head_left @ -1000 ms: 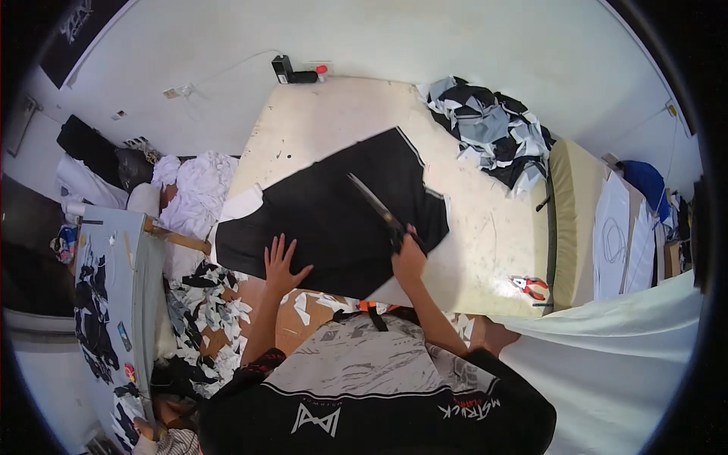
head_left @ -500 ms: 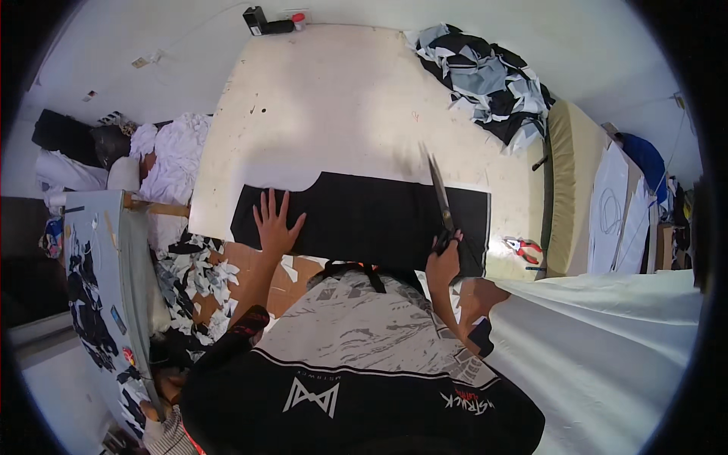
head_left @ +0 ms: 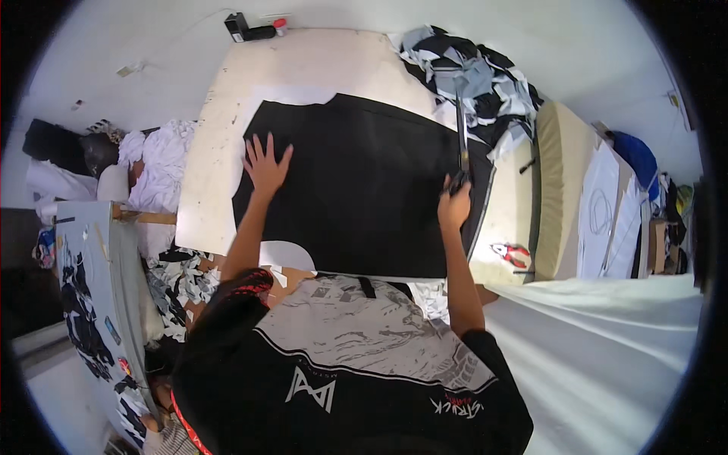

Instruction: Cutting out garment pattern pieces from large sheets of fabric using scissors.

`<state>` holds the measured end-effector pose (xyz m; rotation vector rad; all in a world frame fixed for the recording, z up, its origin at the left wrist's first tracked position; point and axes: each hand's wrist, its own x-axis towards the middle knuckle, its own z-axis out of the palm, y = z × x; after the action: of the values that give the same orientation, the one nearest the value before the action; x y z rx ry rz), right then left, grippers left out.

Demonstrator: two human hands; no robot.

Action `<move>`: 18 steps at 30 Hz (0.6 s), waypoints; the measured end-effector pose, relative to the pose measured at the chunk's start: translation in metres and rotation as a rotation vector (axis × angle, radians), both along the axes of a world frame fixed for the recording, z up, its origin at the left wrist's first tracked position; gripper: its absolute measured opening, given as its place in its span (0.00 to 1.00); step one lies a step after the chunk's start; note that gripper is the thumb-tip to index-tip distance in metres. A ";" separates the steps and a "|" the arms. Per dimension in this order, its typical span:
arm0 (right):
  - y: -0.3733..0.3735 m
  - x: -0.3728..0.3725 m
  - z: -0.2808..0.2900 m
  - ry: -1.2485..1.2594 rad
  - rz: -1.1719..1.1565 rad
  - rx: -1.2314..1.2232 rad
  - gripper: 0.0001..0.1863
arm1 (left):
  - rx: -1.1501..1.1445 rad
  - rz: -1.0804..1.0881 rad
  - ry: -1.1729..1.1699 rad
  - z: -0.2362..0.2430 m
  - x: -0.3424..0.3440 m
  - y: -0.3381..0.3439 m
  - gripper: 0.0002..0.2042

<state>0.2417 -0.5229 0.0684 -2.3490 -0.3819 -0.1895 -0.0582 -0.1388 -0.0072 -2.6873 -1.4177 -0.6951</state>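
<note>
My left hand [head_left: 265, 171] lies with fingers spread on the left part of a large black fabric piece [head_left: 349, 193], spread over the pale board table [head_left: 205, 174]. White sheet or paper [head_left: 280, 256] shows from under the fabric's lower left edge. My right hand [head_left: 455, 206] grips long scissors [head_left: 462, 136] by their dark handles over the right part of the fabric, blades pointing away from me toward the back. Red-handled pliers [head_left: 512, 254] lie on the table to the right of that hand.
Grey, black and white scraps [head_left: 478, 68] are heaped back right, beside a beige padded slab [head_left: 557, 189]. A black box [head_left: 236, 29] stands at the back. White cloths [head_left: 155, 159] and a side table [head_left: 91, 303] are at left. A person [head_left: 163, 432] is partly visible lower left.
The black fabric has changed from a narrow strip near me to a broad piece reaching farther back. Both hands have moved farther back, the right still holding the scissors.
</note>
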 end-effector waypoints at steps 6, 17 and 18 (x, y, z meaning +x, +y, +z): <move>0.003 0.009 -0.064 -0.098 -0.004 -0.223 0.34 | -0.010 0.042 0.073 -0.008 0.012 0.035 0.40; 0.128 0.083 -0.070 -0.098 0.054 -0.256 0.29 | -0.008 0.086 0.141 -0.042 0.086 0.165 0.41; 0.132 0.084 -0.072 -0.164 0.048 -0.225 0.28 | -0.014 0.081 0.160 -0.044 0.091 0.173 0.41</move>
<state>0.3255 -0.3906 -0.0036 -2.5500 -0.5652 -0.3329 0.0324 0.0346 -0.0510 -2.6104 -1.4856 -0.4550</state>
